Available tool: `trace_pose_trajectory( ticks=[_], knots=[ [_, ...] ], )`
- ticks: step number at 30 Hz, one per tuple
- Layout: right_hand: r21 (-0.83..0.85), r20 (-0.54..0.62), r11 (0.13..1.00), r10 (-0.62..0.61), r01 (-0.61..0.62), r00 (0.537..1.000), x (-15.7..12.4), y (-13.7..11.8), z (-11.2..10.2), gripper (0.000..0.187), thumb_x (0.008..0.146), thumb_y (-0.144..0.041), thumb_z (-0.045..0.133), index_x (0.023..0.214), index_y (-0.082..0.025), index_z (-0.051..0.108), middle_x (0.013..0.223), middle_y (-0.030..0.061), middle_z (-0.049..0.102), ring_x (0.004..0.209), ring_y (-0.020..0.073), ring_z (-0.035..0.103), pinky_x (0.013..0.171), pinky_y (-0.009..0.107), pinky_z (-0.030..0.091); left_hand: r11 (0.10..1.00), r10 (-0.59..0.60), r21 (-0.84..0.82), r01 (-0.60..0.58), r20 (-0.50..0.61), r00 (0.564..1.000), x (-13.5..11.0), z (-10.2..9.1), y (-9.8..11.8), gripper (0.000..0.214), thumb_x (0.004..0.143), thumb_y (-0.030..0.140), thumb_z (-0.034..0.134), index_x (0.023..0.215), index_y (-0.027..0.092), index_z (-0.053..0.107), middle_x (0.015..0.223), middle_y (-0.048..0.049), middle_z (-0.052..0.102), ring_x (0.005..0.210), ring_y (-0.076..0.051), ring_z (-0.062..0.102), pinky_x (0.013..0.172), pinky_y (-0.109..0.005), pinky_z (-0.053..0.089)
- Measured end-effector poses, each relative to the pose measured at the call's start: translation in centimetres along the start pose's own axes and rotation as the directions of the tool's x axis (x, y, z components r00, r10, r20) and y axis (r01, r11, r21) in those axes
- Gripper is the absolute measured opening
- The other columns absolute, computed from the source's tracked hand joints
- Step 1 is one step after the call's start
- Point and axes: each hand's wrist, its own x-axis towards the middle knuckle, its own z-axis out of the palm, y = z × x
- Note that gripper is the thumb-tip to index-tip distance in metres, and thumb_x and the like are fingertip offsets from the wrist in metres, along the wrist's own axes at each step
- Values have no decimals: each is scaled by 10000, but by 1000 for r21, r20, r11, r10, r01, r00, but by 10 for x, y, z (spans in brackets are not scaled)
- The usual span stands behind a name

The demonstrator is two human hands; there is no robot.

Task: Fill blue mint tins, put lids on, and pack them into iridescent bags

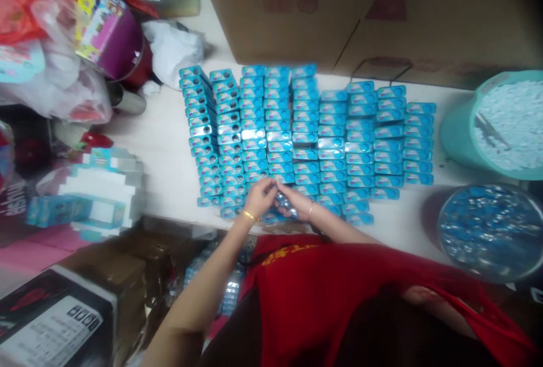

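Observation:
Above the near edge of the white table, my two hands meet at the fingertips. My right hand [300,203] is closed round several small shiny blue-and-silver wrapped pieces [285,203], which show in its palm. The fingers of my left hand [258,198], with a gold bracelet at its wrist, are pinched together by the right fingertips. What they pinch, if anything, is too small to make out. Under and beyond both hands, small blue boxes [305,154] stand in several packed columns. Those at the left show a dark round spot at one end.
A metal bowl [443,231] of shiny blue pieces stands at right, below a teal bucket [460,129] of white bits with a metal tool. Large cartons [297,22] wall the back. Flattened boxes [102,186], plastic bags [80,90] and a purple container [123,44] crowd the left.

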Motion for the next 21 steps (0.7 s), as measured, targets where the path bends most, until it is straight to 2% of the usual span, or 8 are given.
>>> trace_pose_trajectory(
  ticks=[3, 6, 8, 11, 15, 17, 19, 21],
  knots=[
    [25, 65, 999, 35, -37, 997, -4, 7, 1, 331, 897, -482, 504, 872, -163, 591, 588, -20, 561, 375, 75, 480, 282, 153, 318, 985, -173, -26, 171, -183, 968, 1, -4, -17, 115, 814, 211, 507, 855, 164, 604, 797, -21, 646, 733, -136, 597, 709, -254, 482],
    [70, 120, 997, 16, -25, 993, -7, 8, -2, 243, 906, -360, 478, 958, -165, 613, 637, -14, 585, 399, 81, 499, 289, 157, 318, 933, -267, 158, 324, -302, 915, 18, -16, -23, 101, 781, 252, 590, 828, 163, 589, 761, -29, 646, 714, -152, 604, 688, -260, 472],
    [65, 118, 998, -32, 24, 993, -9, 7, -4, 250, 899, -368, 501, 989, -167, 617, 658, -9, 596, 405, 85, 502, 297, 167, 333, 853, -295, 351, 387, -287, 911, 33, -22, -19, 129, 775, 293, 624, 810, 171, 602, 760, -49, 662, 747, -185, 625, 693, -278, 465],
    [56, 90, 997, -64, 59, 994, -9, 5, -6, 281, 899, -420, 521, 976, -168, 618, 658, -6, 598, 402, 87, 495, 303, 178, 347, 694, -382, 587, 418, -192, 904, 52, -26, -9, 188, 784, 367, 627, 801, 181, 646, 865, -113, 700, 871, -263, 653, 727, -320, 465],
    [71, 66, 997, -36, 31, 997, -7, 3, -6, 301, 914, -440, 499, 967, -168, 617, 647, -4, 595, 403, 86, 489, 298, 176, 335, 561, -476, 716, 415, -131, 870, 67, -27, -3, 334, 796, 480, 600, 826, 162, 696, 971, -190, 699, 962, -341, 644, 753, -370, 476],
    [90, 49, 996, -14, 10, 999, -6, 2, -6, 315, 921, -449, 487, 969, -165, 616, 638, -6, 591, 404, 84, 486, 302, 173, 337, 545, -476, 730, 412, -135, 869, 67, -28, -3, 368, 804, 495, 589, 843, 148, 704, 969, -206, 695, 966, -353, 642, 755, -382, 480],
    [116, 34, 993, 6, -10, 999, -5, 2, -6, 322, 925, -453, 482, 973, -162, 610, 632, -10, 586, 406, 80, 485, 305, 169, 336, 571, -444, 720, 394, -132, 886, 61, -28, -3, 349, 813, 471, 589, 857, 144, 701, 947, -199, 694, 945, -341, 645, 754, -381, 480],
    [143, 39, 990, 13, -18, 999, -6, 3, -7, 323, 928, -455, 481, 979, -160, 601, 633, -12, 586, 410, 76, 486, 311, 164, 336, 689, -357, 640, 339, -107, 928, 48, -25, -2, 311, 829, 430, 584, 917, 150, 688, 892, -155, 694, 881, -291, 651, 747, -358, 479]
  ],
)
